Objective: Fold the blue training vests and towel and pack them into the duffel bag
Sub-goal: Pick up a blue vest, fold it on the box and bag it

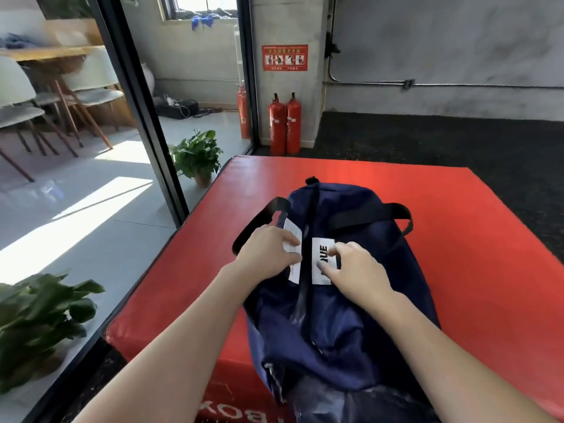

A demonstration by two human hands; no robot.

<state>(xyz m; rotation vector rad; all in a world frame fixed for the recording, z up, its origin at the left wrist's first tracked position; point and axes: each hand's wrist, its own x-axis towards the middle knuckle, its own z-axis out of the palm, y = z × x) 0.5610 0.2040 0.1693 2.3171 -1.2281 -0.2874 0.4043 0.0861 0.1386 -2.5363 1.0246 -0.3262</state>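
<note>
On the near corner of the red padded box (213,270), one navy duffel bag (351,315) lies lengthwise, its near end hanging over the box's edge. Two bare forearms reach in from below. The left hand (264,250) rests on the bag's left flap, fingers bent and touching one white tag (292,236). The right hand (355,267) rests on the right flap, fingers curled onto a second white tag (322,261) printed with black letters; whether either hand truly pinches its tag I cannot tell. Between the two tags runs the bag's dark central zip line. Two black carry straps (366,216) arch up, one on each side. Two potted plants (197,155) stand behind the glass at left. Farther back, two red fire extinguishers (285,125) stand against the pillar beneath one red sign (284,58), with a third extinguisher behind the glass.
</note>
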